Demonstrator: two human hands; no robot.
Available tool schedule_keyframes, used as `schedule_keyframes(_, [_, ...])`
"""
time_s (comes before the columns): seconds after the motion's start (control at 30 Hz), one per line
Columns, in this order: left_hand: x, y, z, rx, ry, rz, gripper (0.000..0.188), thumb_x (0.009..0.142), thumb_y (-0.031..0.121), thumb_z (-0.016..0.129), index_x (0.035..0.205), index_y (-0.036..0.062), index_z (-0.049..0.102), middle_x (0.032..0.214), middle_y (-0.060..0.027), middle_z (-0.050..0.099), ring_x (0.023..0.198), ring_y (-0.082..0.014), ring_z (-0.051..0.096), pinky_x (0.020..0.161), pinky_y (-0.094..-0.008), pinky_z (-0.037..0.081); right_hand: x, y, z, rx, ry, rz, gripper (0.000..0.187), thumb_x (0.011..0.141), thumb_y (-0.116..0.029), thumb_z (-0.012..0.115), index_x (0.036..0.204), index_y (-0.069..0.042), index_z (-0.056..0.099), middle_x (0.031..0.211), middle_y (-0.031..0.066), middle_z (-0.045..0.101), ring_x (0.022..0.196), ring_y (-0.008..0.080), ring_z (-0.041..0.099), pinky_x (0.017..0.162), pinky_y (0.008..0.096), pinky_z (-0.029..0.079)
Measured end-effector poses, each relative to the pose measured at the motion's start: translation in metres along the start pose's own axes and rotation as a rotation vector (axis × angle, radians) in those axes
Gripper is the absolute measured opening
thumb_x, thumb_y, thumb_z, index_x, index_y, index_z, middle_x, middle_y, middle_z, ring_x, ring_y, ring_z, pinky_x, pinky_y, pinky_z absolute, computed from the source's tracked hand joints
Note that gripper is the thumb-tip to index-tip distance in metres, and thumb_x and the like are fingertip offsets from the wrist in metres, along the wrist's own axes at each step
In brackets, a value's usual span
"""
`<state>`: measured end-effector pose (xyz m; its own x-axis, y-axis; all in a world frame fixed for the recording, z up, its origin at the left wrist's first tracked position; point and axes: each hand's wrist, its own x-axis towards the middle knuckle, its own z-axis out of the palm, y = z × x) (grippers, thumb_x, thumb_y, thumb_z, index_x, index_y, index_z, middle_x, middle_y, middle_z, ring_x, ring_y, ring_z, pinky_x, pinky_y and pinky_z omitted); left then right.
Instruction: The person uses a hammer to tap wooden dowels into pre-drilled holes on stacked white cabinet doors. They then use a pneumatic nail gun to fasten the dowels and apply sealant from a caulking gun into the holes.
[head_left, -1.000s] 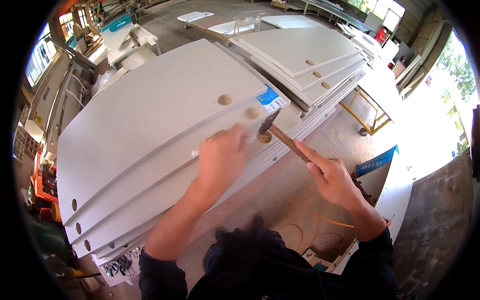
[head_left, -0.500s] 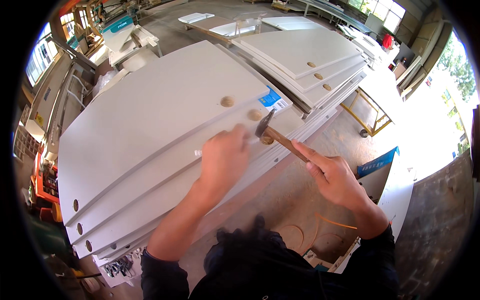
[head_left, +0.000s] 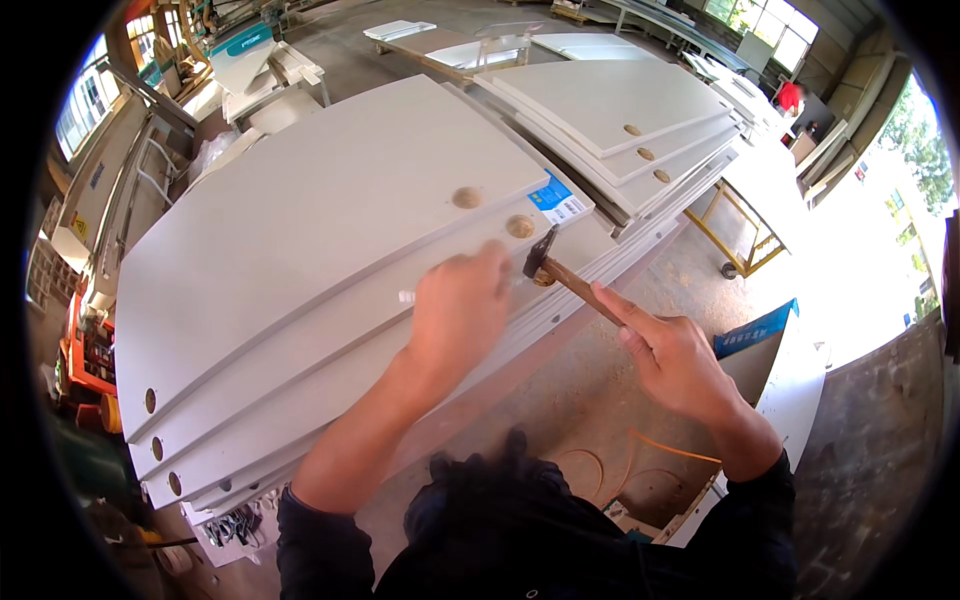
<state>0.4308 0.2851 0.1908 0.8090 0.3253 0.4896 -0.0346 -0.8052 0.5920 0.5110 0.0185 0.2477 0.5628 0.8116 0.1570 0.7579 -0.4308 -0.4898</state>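
My right hand is wrapped round the wooden handle of a hammer, its index finger stretched along the handle. The hammer's dark metal head is up beside a round hole near the edge of a white panel. To its left, my left hand is curled closed over the stepped white panels, its fingertips smeared by motion. A small white piece shows at the outer side of this hand; whether it is held or lies on the panel I cannot tell. Round holes sit near the panel corners.
A blue and white label lies at the panels' right corner. Behind stands a second panel stack, with a yellow wheeled frame to its right. An orange hose lies on the floor near a white board. Metal fittings sit lower left.
The view has shifted slightly. Both hands stay near the same hole, the hammer still in my right hand. My left hand remains curled and blurred.
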Motion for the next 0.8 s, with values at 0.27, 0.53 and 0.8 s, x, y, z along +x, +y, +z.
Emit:
schedule_keyframes(0.27, [0.002,0.006,-0.009,-0.041,-0.059,-0.030,0.014,0.088,0.008,0.070,0.101,0.0042,0.064,0.082,-0.0249,0.071,0.081,-0.0478,0.070,0.072,-0.0573,0.055,-0.001,-0.011,-0.006,-0.060,-0.037,0.024,0.059,0.106,-0.005,0.056,0.163,-0.022,0.049,0.081,0.0231,0.067,0.062,0.0356,0.062,0.069,0.0403,0.054])
schedule_keyframes(0.53, [-0.003,0.011,-0.028,0.098,-0.125,-0.101,0.021,0.086,0.001,0.078,0.104,0.0002,0.069,0.090,-0.0179,0.078,0.084,-0.0315,0.078,0.074,-0.0392,0.060,0.001,-0.003,0.001,-0.022,0.083,-0.031,0.062,0.105,-0.004,0.058,0.164,-0.021,0.047,0.087,0.0247,0.071,0.075,0.0408,0.071,0.075,0.0442,0.057])
schedule_keyframes(0.8, [-0.037,0.014,-0.052,-0.028,-0.015,-0.151,0.021,0.088,-0.001,0.079,0.106,-0.0006,0.069,0.094,-0.0166,0.078,0.086,-0.0264,0.079,0.076,-0.0349,0.061,-0.007,-0.007,-0.001,-0.033,0.011,0.006,0.068,0.100,-0.001,0.060,0.163,-0.023,0.047,0.094,0.0245,0.070,0.082,0.0437,0.070,0.077,0.0470,0.057])
